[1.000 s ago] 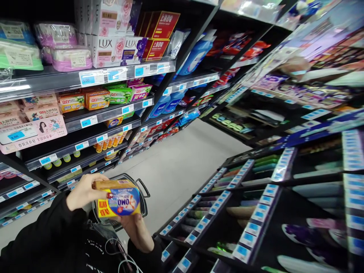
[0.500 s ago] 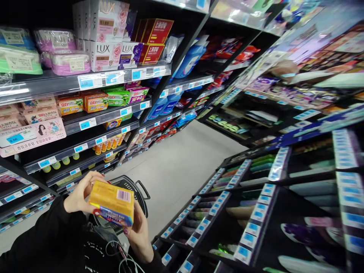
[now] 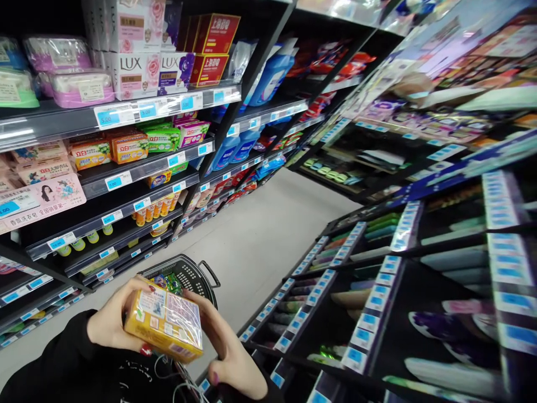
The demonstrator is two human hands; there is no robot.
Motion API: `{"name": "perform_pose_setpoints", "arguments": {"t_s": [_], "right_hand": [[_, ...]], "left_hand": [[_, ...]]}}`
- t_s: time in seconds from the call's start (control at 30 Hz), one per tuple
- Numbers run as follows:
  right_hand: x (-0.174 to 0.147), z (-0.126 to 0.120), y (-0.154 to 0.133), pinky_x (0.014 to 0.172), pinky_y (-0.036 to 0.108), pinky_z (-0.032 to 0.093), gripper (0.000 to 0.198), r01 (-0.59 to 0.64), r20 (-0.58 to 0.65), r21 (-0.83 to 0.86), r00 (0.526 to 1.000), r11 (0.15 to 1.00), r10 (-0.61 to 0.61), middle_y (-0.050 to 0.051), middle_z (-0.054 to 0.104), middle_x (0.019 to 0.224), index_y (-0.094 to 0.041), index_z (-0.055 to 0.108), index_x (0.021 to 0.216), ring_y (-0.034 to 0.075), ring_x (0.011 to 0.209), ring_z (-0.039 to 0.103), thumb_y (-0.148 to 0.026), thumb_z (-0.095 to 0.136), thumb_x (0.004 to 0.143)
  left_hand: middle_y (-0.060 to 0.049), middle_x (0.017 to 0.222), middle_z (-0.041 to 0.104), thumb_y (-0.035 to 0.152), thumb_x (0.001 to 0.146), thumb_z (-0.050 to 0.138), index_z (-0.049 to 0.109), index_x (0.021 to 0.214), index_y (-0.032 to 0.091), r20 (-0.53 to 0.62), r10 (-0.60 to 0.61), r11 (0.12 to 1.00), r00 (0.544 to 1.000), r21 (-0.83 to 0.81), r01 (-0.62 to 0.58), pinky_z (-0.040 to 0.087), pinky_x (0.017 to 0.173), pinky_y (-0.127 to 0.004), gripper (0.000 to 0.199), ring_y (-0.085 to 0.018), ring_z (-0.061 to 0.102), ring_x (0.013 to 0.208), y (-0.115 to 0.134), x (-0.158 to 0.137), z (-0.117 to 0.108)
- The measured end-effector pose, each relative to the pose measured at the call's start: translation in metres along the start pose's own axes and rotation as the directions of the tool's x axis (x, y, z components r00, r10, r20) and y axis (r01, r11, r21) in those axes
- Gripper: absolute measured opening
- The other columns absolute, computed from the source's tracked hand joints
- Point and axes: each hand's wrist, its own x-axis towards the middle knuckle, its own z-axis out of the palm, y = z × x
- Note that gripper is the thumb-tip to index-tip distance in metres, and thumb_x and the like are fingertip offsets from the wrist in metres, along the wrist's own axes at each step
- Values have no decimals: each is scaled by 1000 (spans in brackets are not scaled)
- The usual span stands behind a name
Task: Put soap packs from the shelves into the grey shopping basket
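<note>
My left hand [image 3: 111, 316] grips the left end of a yellow soap pack [image 3: 161, 324], its red-nailed thumb along the near side. The pack is a wrapped block, tilted so a printed face with small pictures and a glossy pale panel shows. My right hand [image 3: 230, 347] is at the pack's right end. Its fingers reach behind the far edge, partly hidden, while its thumb stands apart from the pack. Beyond both hands is a black shopping basket [image 3: 201, 280], with green and blue packets [image 3: 170, 281] inside.
Shelves on the left hold LUX boxes [image 3: 134, 75], pink soap cases [image 3: 84, 89] and orange soap packs [image 3: 130, 146]. On the right, a shelf rack [image 3: 364, 324] holds slippers. A grey floor [image 3: 268, 224] runs between. White cables [image 3: 184, 375] hang below the pack.
The yellow soap pack has turned in my hands, so another printed face shows. My right thumb has come off it. Packets in the basket have come into view.
</note>
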Motion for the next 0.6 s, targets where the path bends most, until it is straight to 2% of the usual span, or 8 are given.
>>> {"name": "perform_pose_setpoints", "arguments": {"t_s": [0.07, 0.1, 0.2, 0.27, 0.37, 0.43, 0.5, 0.6], "right_hand": [[-3, -1, -11, 110, 52, 36, 93, -56, -75, -286, 997, 957, 36, 16, 53, 138, -24, 49, 138, 38, 127, 50, -64, 81, 60], [-3, 0, -14, 109, 52, 37, 89, -95, -92, -431, 994, 897, 61, 16, 54, 135, -22, 52, 136, 39, 125, 51, -54, 85, 59], [-5, 9, -6, 104, 53, 42, 76, -182, -86, -717, 981, 672, 173, 18, 58, 127, -15, 56, 131, 39, 116, 53, -21, 80, 59], [-10, 10, 13, 98, 52, 47, 66, -184, -57, -783, 973, 595, 225, 18, 60, 120, -12, 58, 126, 37, 109, 54, -13, 70, 61], [-27, -9, 63, 95, 47, 50, 52, -131, 3, -771, 978, 623, 209, 15, 61, 114, -13, 59, 119, 32, 105, 56, -12, 65, 67], [-40, -35, 110, 98, 44, 50, 47, -102, -10, -778, 989, 620, 150, 15, 60, 116, -14, 57, 120, 29, 110, 54, -6, 59, 74], [-48, -68, 163, 100, 46, 49, 47, -104, -51, -831, 992, 546, 112, 15, 60, 119, -16, 55, 124, 29, 115, 52, 0, 51, 79], [-42, -117, 248, 99, 47, 50, 41, -208, -146, -866, 975, 455, 167, 13, 62, 115, -19, 59, 118, 29, 118, 52, 1, 49, 83]], "left_hand": [[-10, 124, 50, 20, 58, 83, 47, 119, 29, 55, 62, 953, 997, 294, -76, 45, 98, -47, 71, -30, 53, 118, -2, -1, 3], [-11, 125, 51, 18, 60, 80, 46, 120, 29, 105, 46, 914, 993, 397, -84, 46, 97, -46, 69, -30, 54, 117, -4, -2, 6], [-12, 130, 50, 11, 64, 72, 47, 120, 28, 198, -143, 842, 970, 540, 14, 48, 99, -44, 64, -29, 55, 118, -11, -4, 27], [-12, 134, 48, 7, 62, 66, 50, 123, 27, 193, -323, 777, 926, 612, 143, 44, 106, -45, 66, -30, 50, 125, -20, -5, 47], [-9, 147, 40, 6, 59, 62, 44, 138, 29, 174, -603, 663, 779, 652, 368, 34, 117, -44, 84, -29, 39, 137, -47, -4, 70], [-5, 155, 33, 9, 61, 62, 36, 145, 30, 108, -727, 574, 678, 638, 513, 27, 121, -42, 91, -27, 32, 142, -74, -8, 68], [-5, 154, 36, 13, 66, 61, 39, 145, 27, -34, -801, 444, 597, 635, 632, 24, 122, -40, 83, -26, 31, 143, -108, -20, 51], [-11, 136, 56, 20, 77, 58, 57, 130, 22, -245, -867, 206, 434, 615, 761, 30, 117, -49, 53, -34, 45, 133, -161, -47, 14]]}}
